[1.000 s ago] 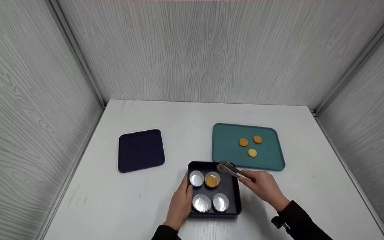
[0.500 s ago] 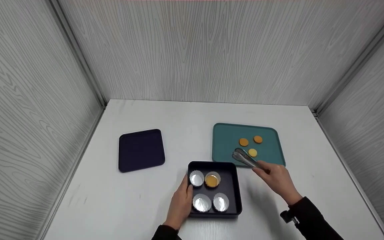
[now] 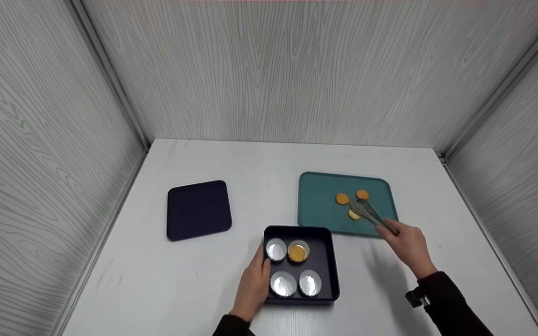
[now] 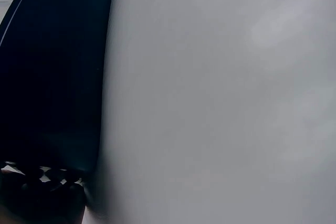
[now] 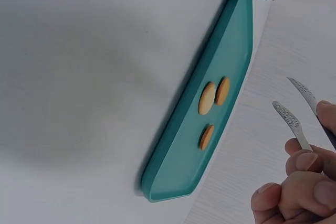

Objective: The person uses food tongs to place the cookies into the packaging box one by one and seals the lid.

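My left hand (image 3: 253, 284) grips the left side of a dark square baking pan (image 3: 323, 266). Inside stand several silver foil cups; one foil cup (image 3: 298, 251) at the back holds an orange disc, while the foil cup (image 3: 276, 249) beside it has none. Metal tongs (image 3: 372, 217) are held in my right hand (image 3: 409, 245), their tips spread apart above a teal tray (image 3: 318, 205). On that tray lie a yellow disc (image 5: 207, 98), partly covered by the tongs in the head view, and two orange discs (image 3: 342, 199). Nothing sits between the tong tips in the right wrist view.
A dark flat tray (image 3: 199, 211) lies at the left of the white table (image 3: 157, 289). Grey wood-grain panels (image 3: 269, 70) enclose the back and both sides. The teal tray lies just behind the pan. A large dark shape (image 4: 52, 77) fills the left wrist view's left side.
My right hand has carried the tongs from the pan's back right corner, right and away from me, to above the yellow disc. My left hand and the pan have stayed put.
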A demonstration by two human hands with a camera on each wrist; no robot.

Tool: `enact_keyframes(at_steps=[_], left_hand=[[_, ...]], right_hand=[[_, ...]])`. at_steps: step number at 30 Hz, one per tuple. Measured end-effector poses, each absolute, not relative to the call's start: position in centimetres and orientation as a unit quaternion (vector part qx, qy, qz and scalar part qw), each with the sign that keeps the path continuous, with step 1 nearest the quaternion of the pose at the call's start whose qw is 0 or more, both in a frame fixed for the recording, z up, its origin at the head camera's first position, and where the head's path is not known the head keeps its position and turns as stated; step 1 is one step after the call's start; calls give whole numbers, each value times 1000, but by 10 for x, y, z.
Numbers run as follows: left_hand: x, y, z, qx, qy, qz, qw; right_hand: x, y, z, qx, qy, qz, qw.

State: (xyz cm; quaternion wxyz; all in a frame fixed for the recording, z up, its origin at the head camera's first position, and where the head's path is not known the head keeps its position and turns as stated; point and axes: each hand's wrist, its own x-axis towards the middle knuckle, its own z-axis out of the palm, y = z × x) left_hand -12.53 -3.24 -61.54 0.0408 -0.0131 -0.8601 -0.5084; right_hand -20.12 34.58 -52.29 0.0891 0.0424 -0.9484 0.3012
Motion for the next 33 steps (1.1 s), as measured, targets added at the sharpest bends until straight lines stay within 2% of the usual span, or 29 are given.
enact_keyframes(at_steps=[9, 21, 33], left_hand=[[-125, -33, -614, -28, -857, -511, 59], [-125, -33, -615, -23, -857, -511, 53], [-125, -33, -616, -27, -857, -512, 52]], right_hand=[[-210, 359, -532, 7, -954, 298, 44], [-218, 363, -545, -16, -954, 299, -4], [-223, 360, -553, -20, -956, 292, -18]])
